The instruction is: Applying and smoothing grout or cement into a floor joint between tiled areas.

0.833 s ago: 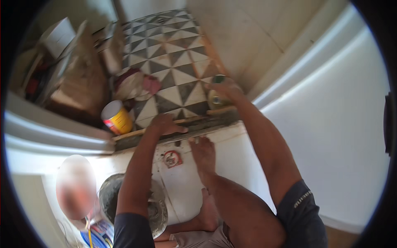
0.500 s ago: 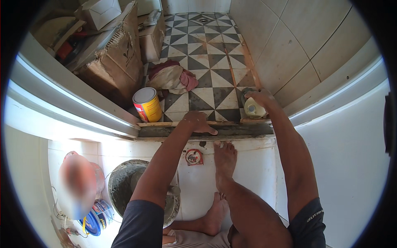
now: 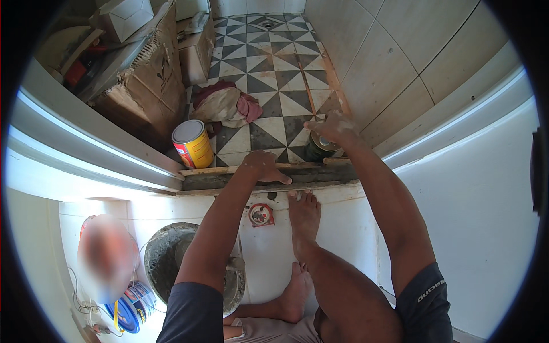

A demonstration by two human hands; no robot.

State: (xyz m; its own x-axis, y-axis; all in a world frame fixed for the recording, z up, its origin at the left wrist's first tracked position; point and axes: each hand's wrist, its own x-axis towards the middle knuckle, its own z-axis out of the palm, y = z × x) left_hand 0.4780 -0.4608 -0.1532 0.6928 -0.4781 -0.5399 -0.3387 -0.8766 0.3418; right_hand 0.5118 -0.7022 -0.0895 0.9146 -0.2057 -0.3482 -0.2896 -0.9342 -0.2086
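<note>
My left hand [image 3: 264,167] rests at the doorway threshold, on the thin wooden strip [image 3: 229,170] along its far edge. Its thumb points right over the grey mortar [image 3: 206,182] in the channel; it holds nothing. Just beyond the strip, on the right, my right hand [image 3: 337,128] grips the top of a dark green round container [image 3: 318,150]. One finger or the thumb sticks out leftward over the rim. The hand covers much of the container's top, so its exact kind is unclear. My bare foot [image 3: 304,214] stands close to the near strip.
A yellow-red tin [image 3: 193,146] and crumpled rags [image 3: 226,106] sit on patterned tiles [image 3: 269,137]. Cardboard boxes [image 3: 143,91] line the left. Nearer are a tape measure [image 3: 261,215], a mortar bucket [image 3: 166,257] and a blue-lidded tub [image 3: 131,306]. A tiled wall [image 3: 394,68] bounds the right.
My right hand has shifted left with the container, whose pale top faced me before and whose dark side now shows. The whole view has slid slightly; my left hand stays on the threshold.
</note>
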